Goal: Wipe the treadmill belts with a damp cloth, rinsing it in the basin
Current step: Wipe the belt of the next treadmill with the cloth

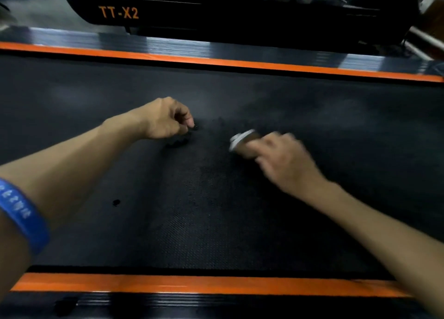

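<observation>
The right hand (280, 155) grips a small pale cloth (241, 139), pressed on the treadmill belt (216, 210) mid-width; blur hides its shape. The left hand (165, 120), fingers curled, pinches a dark speck just left of the cloth. The right hand is nearer.

Treadmill belt (216, 210) black, fine dotted texture. Side stripes (192, 285) orange. Wristband (22, 219) blue, pale lettering. Cloth (239, 138) white-grey. Neighbouring treadmill (216, 13) black, orange "TT-X2" lettering.
</observation>
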Available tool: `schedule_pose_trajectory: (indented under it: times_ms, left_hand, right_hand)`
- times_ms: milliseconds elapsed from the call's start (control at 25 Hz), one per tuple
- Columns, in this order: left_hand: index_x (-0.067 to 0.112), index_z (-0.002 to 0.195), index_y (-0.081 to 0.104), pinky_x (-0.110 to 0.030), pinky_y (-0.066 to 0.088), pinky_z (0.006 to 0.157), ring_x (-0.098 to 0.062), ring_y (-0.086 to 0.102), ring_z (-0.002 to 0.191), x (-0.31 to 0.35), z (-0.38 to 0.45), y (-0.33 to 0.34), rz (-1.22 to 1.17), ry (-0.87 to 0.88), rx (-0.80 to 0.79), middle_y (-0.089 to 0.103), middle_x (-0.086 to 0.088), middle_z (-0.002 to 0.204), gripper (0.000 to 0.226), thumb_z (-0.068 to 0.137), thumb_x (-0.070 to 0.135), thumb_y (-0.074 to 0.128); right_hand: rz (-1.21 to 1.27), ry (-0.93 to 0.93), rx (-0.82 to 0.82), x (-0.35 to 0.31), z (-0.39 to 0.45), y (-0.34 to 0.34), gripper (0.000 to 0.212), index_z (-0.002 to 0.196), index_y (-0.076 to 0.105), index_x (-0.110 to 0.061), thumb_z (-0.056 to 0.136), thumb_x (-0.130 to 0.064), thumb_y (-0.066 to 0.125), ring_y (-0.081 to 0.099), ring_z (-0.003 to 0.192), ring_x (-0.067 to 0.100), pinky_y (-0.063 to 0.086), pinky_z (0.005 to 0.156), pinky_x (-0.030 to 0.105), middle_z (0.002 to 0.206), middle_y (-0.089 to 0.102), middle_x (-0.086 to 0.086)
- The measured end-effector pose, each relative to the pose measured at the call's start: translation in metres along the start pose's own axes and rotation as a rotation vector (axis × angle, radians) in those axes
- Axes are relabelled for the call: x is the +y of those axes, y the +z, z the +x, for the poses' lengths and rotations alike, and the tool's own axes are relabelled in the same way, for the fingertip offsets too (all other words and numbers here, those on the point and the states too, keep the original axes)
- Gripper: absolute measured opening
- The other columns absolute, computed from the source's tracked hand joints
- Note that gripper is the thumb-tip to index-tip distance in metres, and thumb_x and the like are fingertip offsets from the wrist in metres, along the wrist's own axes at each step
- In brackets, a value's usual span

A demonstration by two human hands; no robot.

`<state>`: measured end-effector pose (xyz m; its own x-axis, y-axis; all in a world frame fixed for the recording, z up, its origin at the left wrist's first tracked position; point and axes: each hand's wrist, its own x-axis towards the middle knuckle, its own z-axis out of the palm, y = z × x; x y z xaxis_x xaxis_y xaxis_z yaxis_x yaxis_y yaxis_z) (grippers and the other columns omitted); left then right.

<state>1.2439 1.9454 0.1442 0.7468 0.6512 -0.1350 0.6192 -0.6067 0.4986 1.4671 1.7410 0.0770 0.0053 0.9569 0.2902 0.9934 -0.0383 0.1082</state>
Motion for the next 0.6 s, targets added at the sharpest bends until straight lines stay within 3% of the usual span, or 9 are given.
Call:
schedule_pose_trajectory:
  times_ms: [80, 120, 240, 320, 360, 440, 520, 600]
  left_hand:
    - [0.023, 0.091, 0.07, -0.018, 0.041, 0.069, -0.009, 0.061, 0.085, -0.005, -0.001, -0.002, -0.004, -0.01, -0.001, 0.067, 0.009, 0.09, 0.013, 0.088, 0.011, 0.067]
    - [0.024, 0.091, 0.07, -0.019, 0.041, 0.07, -0.01, 0.062, 0.086, -0.007, -0.001, -0.003, -0.005, -0.013, 0.002, 0.067, 0.008, 0.09, 0.013, 0.087, 0.011, 0.067]
    - [0.022, 0.091, 0.071, -0.02, 0.042, 0.069, -0.013, 0.063, 0.086, -0.004, 0.004, -0.001, -0.015, -0.024, 0.021, 0.069, 0.005, 0.089, 0.013, 0.087, 0.01, 0.067]
    - [0.021, 0.092, 0.071, -0.019, 0.043, 0.067, -0.013, 0.063, 0.083, 0.002, 0.007, 0.004, -0.01, -0.013, 0.003, 0.069, 0.003, 0.09, 0.013, 0.087, 0.01, 0.066]
    - [0.021, 0.093, 0.071, -0.019, 0.043, 0.068, -0.012, 0.062, 0.081, 0.004, 0.007, 0.006, 0.003, -0.006, -0.012, 0.069, 0.003, 0.091, 0.013, 0.087, 0.01, 0.066]
    - [0.021, 0.094, 0.071, -0.022, 0.043, 0.071, -0.012, 0.061, 0.081, 0.007, 0.008, 0.009, 0.035, 0.008, -0.017, 0.069, 0.003, 0.092, 0.014, 0.087, 0.011, 0.066]
    - [0.02, 0.095, 0.071, -0.022, 0.042, 0.074, -0.014, 0.062, 0.083, 0.007, 0.006, 0.007, 0.044, 0.01, -0.004, 0.069, 0.002, 0.092, 0.014, 0.086, 0.01, 0.066]
    - [0.02, 0.095, 0.07, -0.022, 0.042, 0.075, -0.014, 0.062, 0.086, 0.005, 0.003, 0.004, 0.043, -0.01, 0.001, 0.068, 0.003, 0.092, 0.014, 0.087, 0.01, 0.065]
  right_hand:
    - [0.072, 0.393, 0.004, 0.037, 0.003, -0.001, 0.035, 0.126, 0.057, -0.018, 0.091, -0.025, 0.055, 0.051, 0.091, 0.04, 0.048, 0.078, 0.048, 0.113, 0.055, 0.016]
    - [0.1, 0.419, 0.018, 0.034, -0.001, -0.002, 0.035, 0.124, 0.059, -0.016, 0.09, -0.022, 0.06, 0.051, 0.088, 0.04, 0.049, 0.077, 0.049, 0.111, 0.055, 0.016]
    - [0.24, 0.03, 0.056, -0.044, -0.033, -0.016, 0.036, 0.124, 0.057, -0.021, 0.088, -0.024, 0.059, 0.051, 0.083, 0.032, 0.051, 0.071, 0.047, 0.109, 0.054, 0.011]
    - [0.423, -0.295, -0.161, -0.096, -0.061, -0.038, 0.04, 0.132, 0.05, -0.029, 0.092, -0.033, 0.049, 0.048, 0.094, 0.024, 0.048, 0.078, 0.041, 0.122, 0.048, 0.004]
    - [0.468, -0.408, -0.237, -0.104, -0.066, -0.044, 0.042, 0.135, 0.048, -0.032, 0.094, -0.035, 0.049, 0.046, 0.099, 0.021, 0.047, 0.082, 0.039, 0.127, 0.044, 0.002]
    - [0.416, -0.538, -0.224, -0.085, -0.054, -0.044, 0.044, 0.137, 0.048, -0.032, 0.094, -0.032, 0.05, 0.044, 0.101, 0.019, 0.046, 0.087, 0.036, 0.129, 0.045, 0.001]
    - [0.256, -0.404, -0.073, -0.047, -0.031, -0.023, 0.044, 0.133, 0.052, -0.027, 0.089, -0.026, 0.05, 0.049, 0.094, 0.023, 0.048, 0.084, 0.04, 0.121, 0.052, 0.005]
    - [0.145, -0.012, 0.068, 0.006, -0.007, -0.005, 0.04, 0.128, 0.058, -0.021, 0.087, -0.019, 0.056, 0.053, 0.09, 0.034, 0.049, 0.08, 0.046, 0.113, 0.056, 0.012]
